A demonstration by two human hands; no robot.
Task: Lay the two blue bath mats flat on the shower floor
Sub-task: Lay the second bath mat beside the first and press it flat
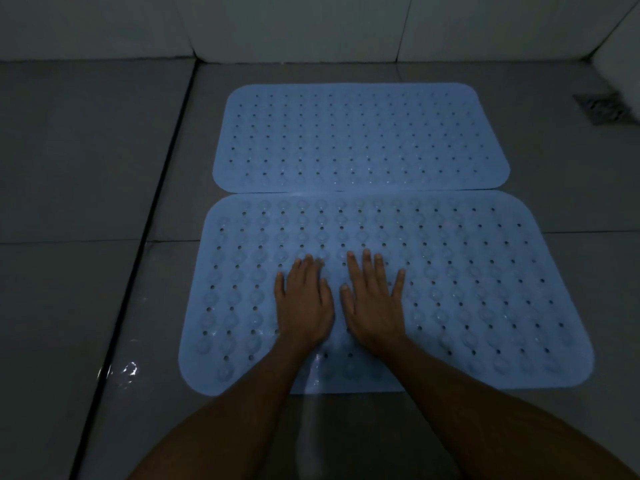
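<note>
Two blue perforated bath mats lie flat on the grey tiled shower floor [86, 168], one behind the other, long edges meeting. The far mat [360, 136] lies near the back wall. The near mat [485, 289] is larger in view and shows rows of round suction bumps. My left hand [304, 306] and my right hand [374, 303] press side by side on the near mat, left of its middle, palms down with fingers straight and slightly spread.
White tiled walls [294, 26] close off the back and right. A metal floor drain [601, 107] sits at the far right. A dark groove [152, 216] runs along the floor left of the mats. A wet patch [128, 370] glints by the near mat's left corner.
</note>
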